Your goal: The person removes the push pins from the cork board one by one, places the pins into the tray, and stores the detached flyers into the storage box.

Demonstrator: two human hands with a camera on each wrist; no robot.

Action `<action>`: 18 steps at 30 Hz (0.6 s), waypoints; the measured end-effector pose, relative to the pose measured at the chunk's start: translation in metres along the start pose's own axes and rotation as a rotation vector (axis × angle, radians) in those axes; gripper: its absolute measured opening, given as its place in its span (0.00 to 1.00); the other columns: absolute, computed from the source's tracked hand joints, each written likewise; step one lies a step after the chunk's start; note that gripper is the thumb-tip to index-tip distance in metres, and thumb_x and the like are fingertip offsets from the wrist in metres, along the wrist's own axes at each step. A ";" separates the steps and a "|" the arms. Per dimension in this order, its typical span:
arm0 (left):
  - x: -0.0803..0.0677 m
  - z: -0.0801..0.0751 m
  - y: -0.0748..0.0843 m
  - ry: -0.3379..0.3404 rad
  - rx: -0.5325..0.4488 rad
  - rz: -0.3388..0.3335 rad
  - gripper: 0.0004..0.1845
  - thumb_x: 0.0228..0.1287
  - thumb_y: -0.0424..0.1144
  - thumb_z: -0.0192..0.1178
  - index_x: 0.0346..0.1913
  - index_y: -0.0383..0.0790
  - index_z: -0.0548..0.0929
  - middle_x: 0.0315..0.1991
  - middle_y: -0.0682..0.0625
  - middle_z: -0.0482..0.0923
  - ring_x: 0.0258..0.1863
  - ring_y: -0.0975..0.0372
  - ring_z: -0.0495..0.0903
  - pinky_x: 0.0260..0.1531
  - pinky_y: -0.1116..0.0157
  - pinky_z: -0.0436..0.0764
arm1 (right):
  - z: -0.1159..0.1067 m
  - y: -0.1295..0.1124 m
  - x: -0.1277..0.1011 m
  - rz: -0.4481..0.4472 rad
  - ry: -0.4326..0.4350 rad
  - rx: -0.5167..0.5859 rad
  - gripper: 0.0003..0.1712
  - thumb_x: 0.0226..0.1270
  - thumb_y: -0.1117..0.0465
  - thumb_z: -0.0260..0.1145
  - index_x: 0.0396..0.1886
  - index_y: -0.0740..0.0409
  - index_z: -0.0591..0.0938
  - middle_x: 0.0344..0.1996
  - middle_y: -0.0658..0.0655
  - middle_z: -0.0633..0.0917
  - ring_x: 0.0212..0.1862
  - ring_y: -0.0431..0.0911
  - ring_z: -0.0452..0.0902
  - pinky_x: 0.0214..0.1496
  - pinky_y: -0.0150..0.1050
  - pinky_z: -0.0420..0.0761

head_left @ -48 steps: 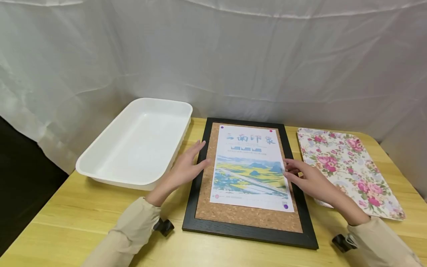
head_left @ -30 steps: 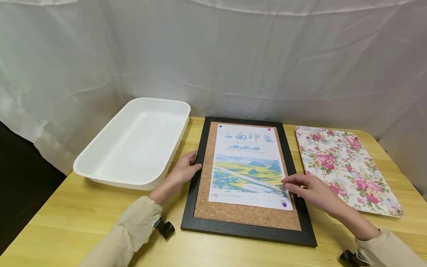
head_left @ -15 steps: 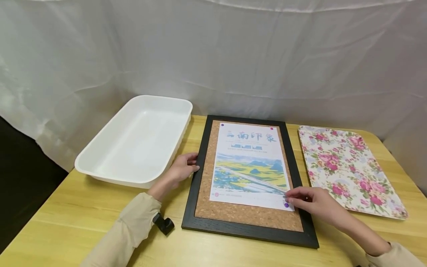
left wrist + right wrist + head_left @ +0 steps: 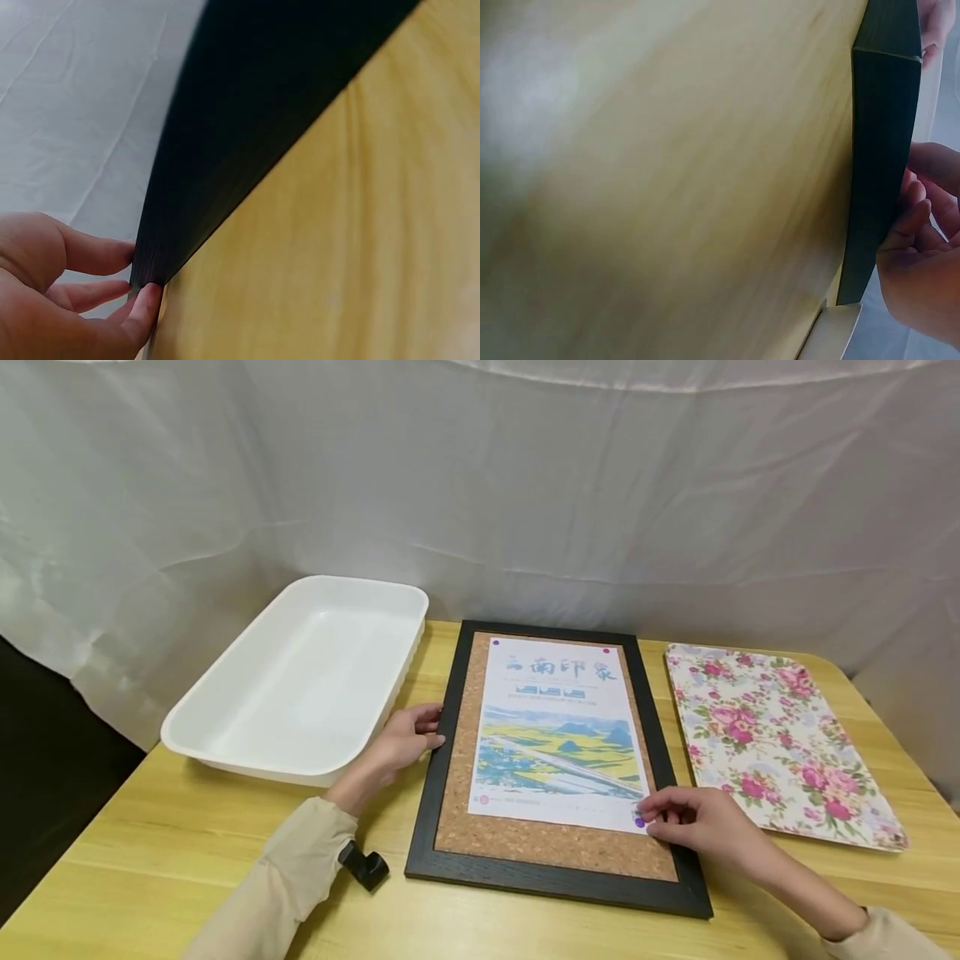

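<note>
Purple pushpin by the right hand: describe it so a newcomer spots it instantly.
Find the black-framed cork board in the middle of the wooden table, with a landscape poster on it. At the poster's near right corner, touching the right hand, sits the purple pushpin. The pin at the near left corner is pink.

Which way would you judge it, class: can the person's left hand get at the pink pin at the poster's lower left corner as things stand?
Probably yes. The left hand rests on the frame's left edge, and the pink pin lies nearby with only bare cork between.
</note>
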State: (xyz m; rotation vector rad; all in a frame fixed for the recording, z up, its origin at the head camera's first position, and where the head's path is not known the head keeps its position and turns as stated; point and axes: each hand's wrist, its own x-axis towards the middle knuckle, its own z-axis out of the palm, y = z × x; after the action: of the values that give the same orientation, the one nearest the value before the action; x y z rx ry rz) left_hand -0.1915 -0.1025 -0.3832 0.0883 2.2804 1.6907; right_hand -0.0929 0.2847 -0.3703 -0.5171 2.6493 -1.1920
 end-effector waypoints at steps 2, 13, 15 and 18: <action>0.000 -0.001 0.002 -0.001 0.004 -0.003 0.30 0.66 0.21 0.54 0.71 0.29 0.62 0.65 0.34 0.67 0.62 0.46 0.68 0.56 0.54 0.73 | -0.002 -0.001 0.001 0.001 -0.006 -0.021 0.08 0.61 0.63 0.70 0.40 0.60 0.86 0.29 0.46 0.85 0.24 0.38 0.70 0.24 0.33 0.70; 0.000 -0.001 0.006 0.001 0.018 0.013 0.30 0.66 0.21 0.54 0.71 0.28 0.62 0.64 0.33 0.67 0.62 0.46 0.68 0.56 0.53 0.72 | -0.007 0.003 0.005 -0.142 -0.057 -0.075 0.07 0.61 0.68 0.69 0.39 0.61 0.88 0.32 0.48 0.86 0.24 0.36 0.71 0.23 0.32 0.71; 0.000 -0.001 0.004 0.000 0.020 0.011 0.30 0.66 0.21 0.54 0.71 0.28 0.62 0.65 0.33 0.67 0.62 0.46 0.68 0.56 0.53 0.72 | -0.006 0.005 0.006 -0.214 -0.059 -0.085 0.08 0.60 0.70 0.69 0.39 0.61 0.89 0.34 0.50 0.86 0.27 0.35 0.75 0.24 0.32 0.74; 0.000 0.000 0.002 0.003 0.018 0.004 0.30 0.66 0.21 0.54 0.71 0.28 0.62 0.63 0.33 0.68 0.61 0.46 0.68 0.56 0.54 0.72 | -0.005 0.008 0.007 -0.300 -0.053 -0.122 0.09 0.58 0.71 0.70 0.38 0.59 0.89 0.34 0.49 0.86 0.33 0.35 0.79 0.28 0.32 0.78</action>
State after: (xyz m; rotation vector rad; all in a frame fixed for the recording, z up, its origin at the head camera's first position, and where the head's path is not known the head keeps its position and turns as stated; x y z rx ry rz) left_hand -0.1921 -0.1016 -0.3812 0.0941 2.2999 1.6736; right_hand -0.1033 0.2906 -0.3731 -0.9824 2.6781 -1.0741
